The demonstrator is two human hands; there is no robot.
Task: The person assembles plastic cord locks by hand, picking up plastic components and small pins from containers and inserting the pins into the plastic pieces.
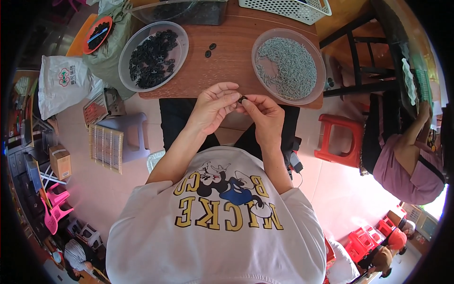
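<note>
In front of my chest, over the table's near edge, my two hands meet at the fingertips. My right hand pinches a small dark plastic part between thumb and forefinger. The thumb of my left hand touches that part's side, fingers closed in a pinch; anything small inside them is hidden. Left of them is a clear round basin with many black plastic pieces. At the right, another clear basin holds many small silver screws. Two black oval pieces lie on the table between the basins.
The brown wooden table also bears a white perforated basket and a clear tray at its far side. A blue-grey stool stands left, a red stool right. Another person sits at the right.
</note>
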